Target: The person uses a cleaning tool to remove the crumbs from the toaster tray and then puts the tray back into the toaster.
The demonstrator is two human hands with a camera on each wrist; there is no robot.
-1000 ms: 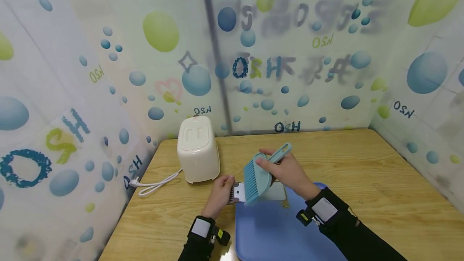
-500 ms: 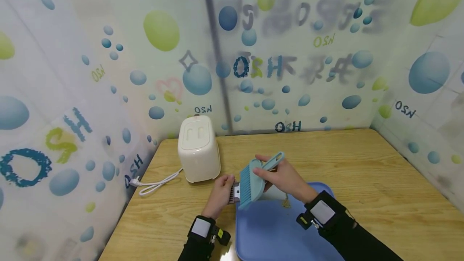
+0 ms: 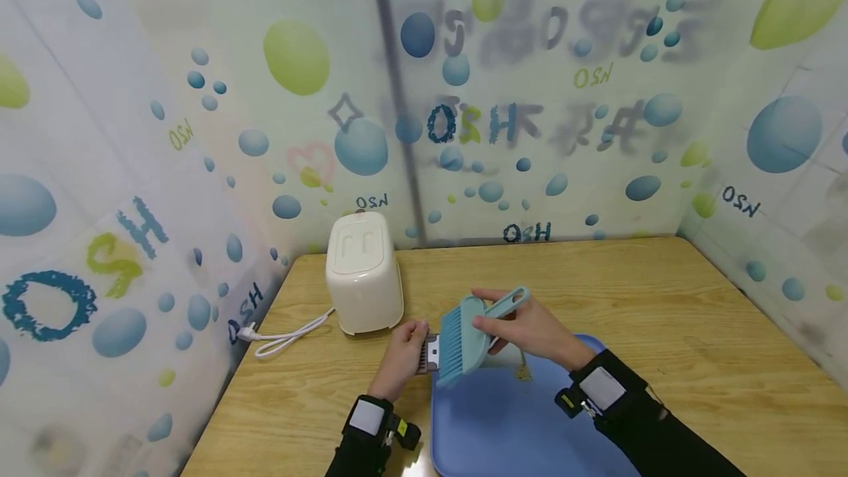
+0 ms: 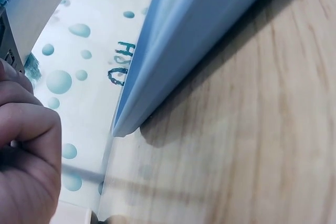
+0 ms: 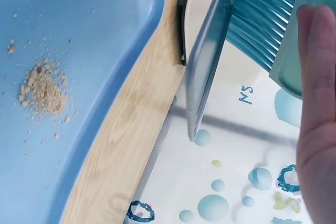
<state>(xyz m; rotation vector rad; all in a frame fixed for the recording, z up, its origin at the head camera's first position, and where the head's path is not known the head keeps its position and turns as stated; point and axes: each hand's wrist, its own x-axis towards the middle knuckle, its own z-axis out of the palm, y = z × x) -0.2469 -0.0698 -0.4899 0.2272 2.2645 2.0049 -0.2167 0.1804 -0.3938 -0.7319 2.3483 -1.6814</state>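
Observation:
My left hand (image 3: 400,359) grips the slotted end of a thin metal crumb tray (image 3: 432,352), held level over the left far corner of a blue tray (image 3: 503,418). In my right hand (image 3: 530,326) is a light-blue hand brush (image 3: 473,344), thumb on its head and handle pointing up and right. Its bristles (image 5: 262,14) lie against the crumb tray near my left fingers, in the right wrist view. The brush hides much of the crumb tray. A small heap of crumbs (image 5: 44,94) lies on the blue tray, below the crumb tray's far end.
A cream toaster (image 3: 364,271) stands on the wooden table (image 3: 662,300) behind my left hand. Its white cord and plug (image 3: 278,337) lie coiled to the left. Patterned curtains (image 3: 530,94) enclose the table at the back and both sides.
The brush has moved left and down along the crumb tray toward my left hand, then back slightly right. My left hand and the crumb tray stay in place.

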